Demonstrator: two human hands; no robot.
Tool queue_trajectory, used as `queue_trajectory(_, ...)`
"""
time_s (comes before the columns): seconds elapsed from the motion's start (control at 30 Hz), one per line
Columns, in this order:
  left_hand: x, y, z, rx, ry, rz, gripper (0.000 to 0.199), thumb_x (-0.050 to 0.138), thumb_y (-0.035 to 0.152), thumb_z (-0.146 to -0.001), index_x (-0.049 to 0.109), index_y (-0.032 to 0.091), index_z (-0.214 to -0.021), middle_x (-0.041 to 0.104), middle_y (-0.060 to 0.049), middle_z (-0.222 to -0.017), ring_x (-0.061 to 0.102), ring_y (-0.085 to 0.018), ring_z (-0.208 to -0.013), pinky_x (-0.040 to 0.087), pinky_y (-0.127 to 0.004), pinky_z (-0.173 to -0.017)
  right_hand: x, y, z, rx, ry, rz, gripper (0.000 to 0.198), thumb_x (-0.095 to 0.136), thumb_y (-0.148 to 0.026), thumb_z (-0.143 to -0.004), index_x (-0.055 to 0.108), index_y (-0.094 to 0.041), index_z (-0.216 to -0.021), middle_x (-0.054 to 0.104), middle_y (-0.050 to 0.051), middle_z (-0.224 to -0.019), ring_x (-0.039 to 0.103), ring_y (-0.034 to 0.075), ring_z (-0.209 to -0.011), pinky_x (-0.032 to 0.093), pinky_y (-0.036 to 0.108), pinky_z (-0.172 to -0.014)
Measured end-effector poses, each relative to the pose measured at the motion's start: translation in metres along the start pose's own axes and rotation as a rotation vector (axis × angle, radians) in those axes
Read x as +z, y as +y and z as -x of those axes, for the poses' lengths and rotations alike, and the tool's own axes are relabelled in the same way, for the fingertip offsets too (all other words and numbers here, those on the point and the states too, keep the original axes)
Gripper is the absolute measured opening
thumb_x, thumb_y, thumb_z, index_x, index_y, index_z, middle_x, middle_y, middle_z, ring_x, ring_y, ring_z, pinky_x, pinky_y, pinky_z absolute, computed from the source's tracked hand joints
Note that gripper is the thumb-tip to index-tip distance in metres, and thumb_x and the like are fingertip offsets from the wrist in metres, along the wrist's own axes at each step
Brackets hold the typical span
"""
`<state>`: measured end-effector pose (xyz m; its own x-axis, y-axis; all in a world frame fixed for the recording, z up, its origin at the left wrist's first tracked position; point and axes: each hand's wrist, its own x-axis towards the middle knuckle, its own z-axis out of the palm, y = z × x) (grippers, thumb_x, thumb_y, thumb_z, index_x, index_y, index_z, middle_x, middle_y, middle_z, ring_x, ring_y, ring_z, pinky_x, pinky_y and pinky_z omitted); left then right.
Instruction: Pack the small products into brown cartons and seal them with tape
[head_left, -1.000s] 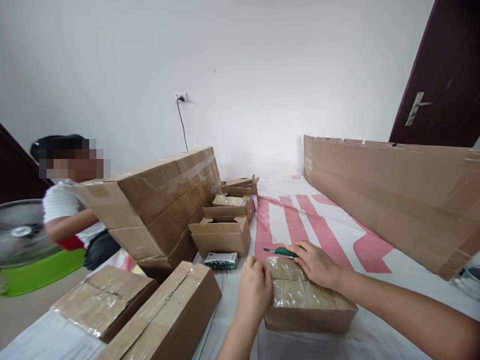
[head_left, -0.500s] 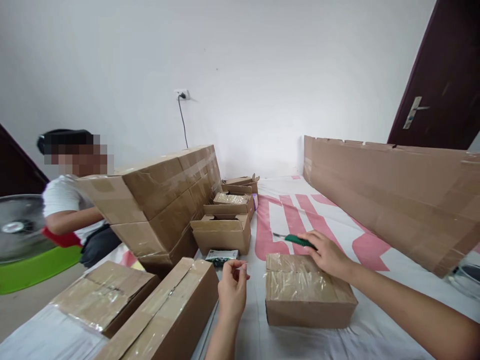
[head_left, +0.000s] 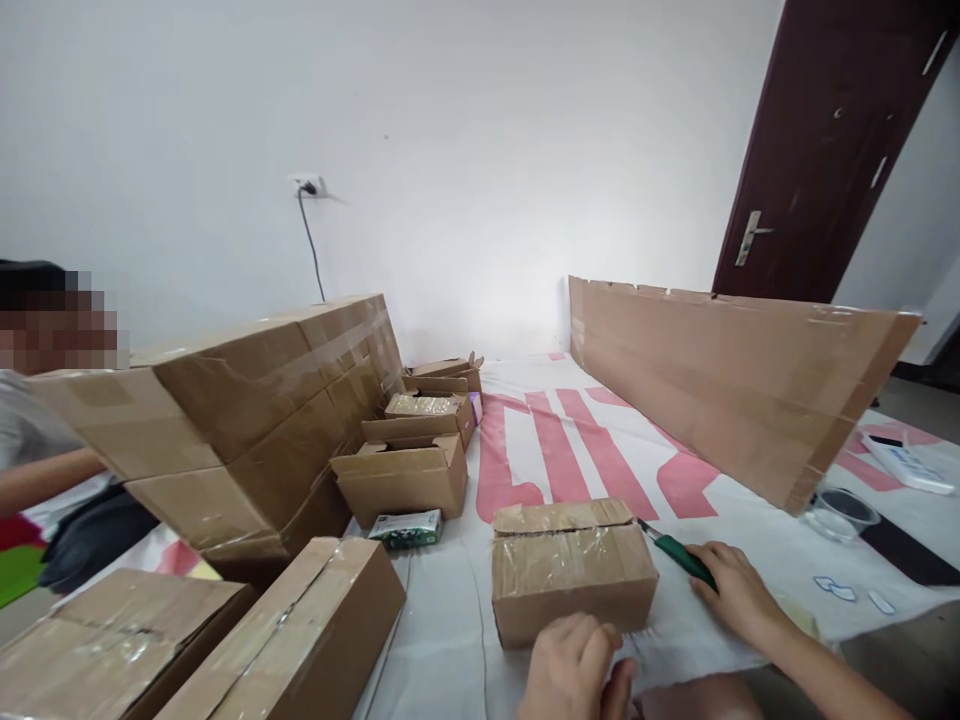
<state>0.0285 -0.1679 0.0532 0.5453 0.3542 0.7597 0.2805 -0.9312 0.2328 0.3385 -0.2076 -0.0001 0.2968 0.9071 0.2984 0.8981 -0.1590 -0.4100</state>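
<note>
In the head view a taped cardboard box point(head_left: 574, 575) sits in front of me, a dark slit running along the taped seam on its top. My right hand point(head_left: 739, 595) is closed around the green handle of a utility knife point(head_left: 684, 558), to the right of this box. The blade points at the box's upper right edge; whether it touches cannot be made out. Close in front of the box is my left hand point(head_left: 574, 668), its fingers curled in and nothing visible in them. Its fingertips are partly hidden.
To the left lie a long taped box point(head_left: 300, 630) and a flatter box point(head_left: 127, 640). Behind them stand a small green-and-white packet point(head_left: 407, 530), open boxes point(head_left: 405, 475) and a cardboard wall point(head_left: 277, 420). A co-worker point(head_left: 45, 450) sits far left. Another cardboard panel point(head_left: 720, 380) stands right.
The view has turned right. My right hand with the knife has gone from above the box to its right side. My left hand has moved from the box's left to its front.
</note>
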Motion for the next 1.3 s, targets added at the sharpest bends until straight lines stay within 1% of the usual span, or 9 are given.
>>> queue_trajectory(0.1, 0.023, 0.005, 0.004, -0.023, -0.093, -0.013, 0.007, 0.051, 0.017, -0.084, 0.049, 0.024, -0.085, 0.064, -0.001, -0.064, 0.063, -0.017, -0.054, 0.046, -0.028, -0.050, -0.015, -0.039, 0.020, -0.117, 0.021, -0.267, 0.030, 0.051, -0.041, -0.087, 0.065, -0.021, -0.104, 0.066, 0.013, -0.106, 0.061, 0.029, -0.103, 0.049, 0.046, -0.091)
queue_trajectory(0.27, 0.037, 0.006, 0.010, -0.043, -0.118, 0.025, 0.006, 0.050, 0.019, -0.085, 0.049, 0.024, -0.089, 0.065, -0.001, -0.065, 0.064, -0.018, -0.054, 0.045, -0.028, -0.049, -0.027, -0.097, 0.045, -0.196, -0.295, -0.692, 0.046, 0.061, -0.057, -0.079, 0.060, -0.022, -0.108, 0.068, 0.005, -0.090, 0.062, 0.021, -0.080, 0.051, 0.033, -0.072)
queue_trajectory(0.5, 0.050, 0.006, 0.015, 0.024, -0.091, 0.051, 0.011, 0.044, 0.030, -0.092, 0.047, 0.024, -0.084, 0.066, -0.002, -0.062, 0.063, -0.017, -0.050, 0.041, -0.027, -0.046, -0.024, -0.111, 0.061, -0.287, -0.345, -0.494, 0.017, 0.052, -0.030, -0.088, 0.059, -0.020, -0.075, 0.065, 0.003, -0.077, 0.061, 0.017, -0.073, 0.047, 0.029, -0.066)
queue_trajectory(0.63, 0.046, 0.008, 0.012, 0.068, -0.121, 0.079, 0.015, 0.042, 0.034, -0.094, 0.048, 0.024, -0.084, 0.066, -0.002, -0.063, 0.063, -0.017, -0.051, 0.040, -0.027, -0.046, -0.035, -0.082, 0.049, -0.477, -0.112, -0.280, 0.021, 0.043, -0.023, -0.093, 0.060, -0.022, -0.080, 0.064, 0.005, -0.079, 0.060, 0.020, -0.077, 0.047, 0.032, -0.069)
queue_trajectory(0.73, 0.034, 0.008, 0.008, 0.077, -0.144, 0.100, 0.005, 0.044, 0.025, -0.090, 0.048, 0.024, -0.087, 0.067, -0.002, -0.066, 0.064, -0.018, -0.055, 0.043, -0.027, -0.049, -0.049, -0.029, 0.036, -0.310, 0.076, 0.015, 0.021, 0.044, -0.022, -0.091, 0.064, -0.023, -0.086, 0.066, 0.009, -0.087, 0.061, 0.025, -0.086, 0.048, 0.038, -0.077)
queue_trajectory(0.93, 0.013, 0.007, -0.002, 0.069, -0.175, 0.097, 0.015, 0.045, 0.009, -0.081, 0.047, 0.023, -0.086, 0.065, -0.001, -0.068, 0.061, -0.016, -0.058, 0.043, -0.027, -0.053, -0.058, 0.049, 0.042, 0.124, -0.283, 0.452, 0.029, 0.042, -0.003, -0.077, 0.063, -0.022, -0.069, 0.066, 0.010, -0.073, 0.065, 0.027, -0.070, 0.042, 0.035, -0.062)
queue_trajectory(1.1, 0.014, 0.011, -0.006, 0.124, -0.121, 0.129, 0.015, 0.044, 0.008, -0.083, 0.048, 0.022, -0.087, 0.062, -0.001, -0.066, 0.056, -0.015, -0.057, 0.040, -0.027, -0.051, -0.045, 0.044, 0.061, 0.110, -0.388, 0.518, 0.034, 0.046, 0.003, -0.071, 0.072, -0.016, -0.079, 0.071, 0.015, -0.092, 0.068, 0.028, -0.090, 0.047, 0.034, -0.075)
queue_trajectory(1.23, 0.006, 0.011, -0.009, 0.148, -0.035, 0.140, 0.016, 0.047, 0.007, -0.082, 0.050, 0.020, -0.089, 0.063, -0.001, -0.068, 0.053, -0.015, -0.058, 0.040, -0.026, -0.054, -0.040, 0.040, 0.071, 0.058, -0.368, 0.628, 0.041, 0.055, 0.000, -0.070, 0.073, -0.013, -0.104, 0.066, 0.019, -0.119, 0.062, 0.032, -0.111, 0.049, 0.039, -0.090)
queue_trajectory(1.3, -0.004, 0.005, -0.012, 0.120, 0.048, 0.130, 0.019, 0.048, 0.005, -0.081, 0.051, 0.020, -0.091, 0.063, -0.002, -0.071, 0.053, -0.015, -0.061, 0.042, -0.027, -0.058, -0.046, 0.036, 0.069, 0.040, -0.341, 0.633, 0.031, 0.059, -0.008, -0.072, 0.075, -0.014, -0.098, 0.064, 0.020, -0.121, 0.061, 0.036, -0.111, 0.051, 0.044, -0.089)
